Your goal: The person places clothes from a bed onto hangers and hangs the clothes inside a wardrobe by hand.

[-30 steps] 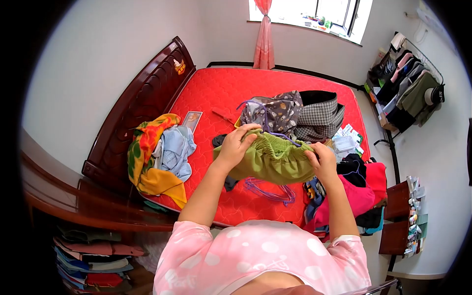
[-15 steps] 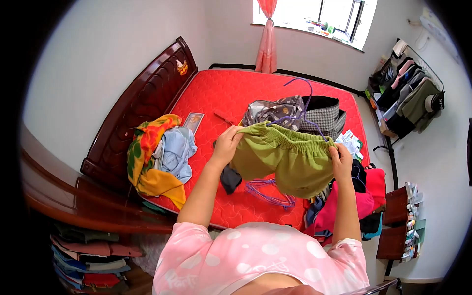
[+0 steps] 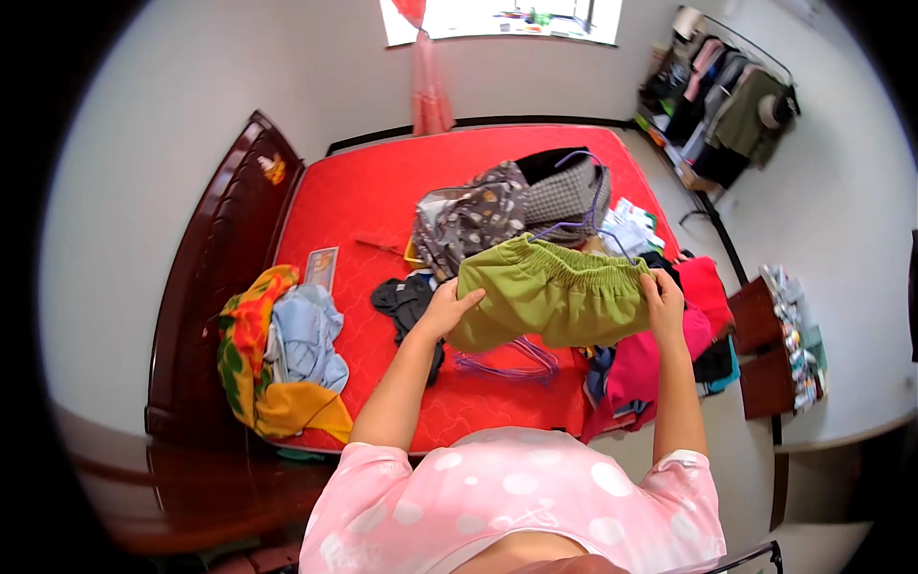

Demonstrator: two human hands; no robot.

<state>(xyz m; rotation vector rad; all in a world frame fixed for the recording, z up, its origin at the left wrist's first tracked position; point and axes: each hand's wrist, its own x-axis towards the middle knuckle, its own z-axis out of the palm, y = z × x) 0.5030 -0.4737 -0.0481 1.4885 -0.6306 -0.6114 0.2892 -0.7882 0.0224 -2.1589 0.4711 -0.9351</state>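
Green shorts (image 3: 547, 298) with a gathered elastic waistband are stretched between my hands above the bed. My left hand (image 3: 451, 308) grips their left edge, a little below the waistband. At the right end of the waistband, my right hand (image 3: 664, 295) pinches the cloth with the thumb on top. A purple hanger (image 3: 600, 196) is set in the waistband, its hook pointing up and away from me. Below the shorts, several more purple hangers (image 3: 512, 362) lie on the red mattress (image 3: 354, 206), partly hidden.
Blue and yellow clothes (image 3: 308, 330) lie near the headboard (image 3: 215, 277). Dark clothes (image 3: 406, 306), a patterned grey bundle (image 3: 469, 215) and a pink-red pile (image 3: 636, 383) are also on the bed. A clothes rack (image 3: 736, 96) and a brown cabinet (image 3: 765, 378) stand to the right.
My view has turned to the right. My left hand has slid from the waistband corner down the shorts' side edge, while my right hand keeps its hold. The hanger stays in the waistband.
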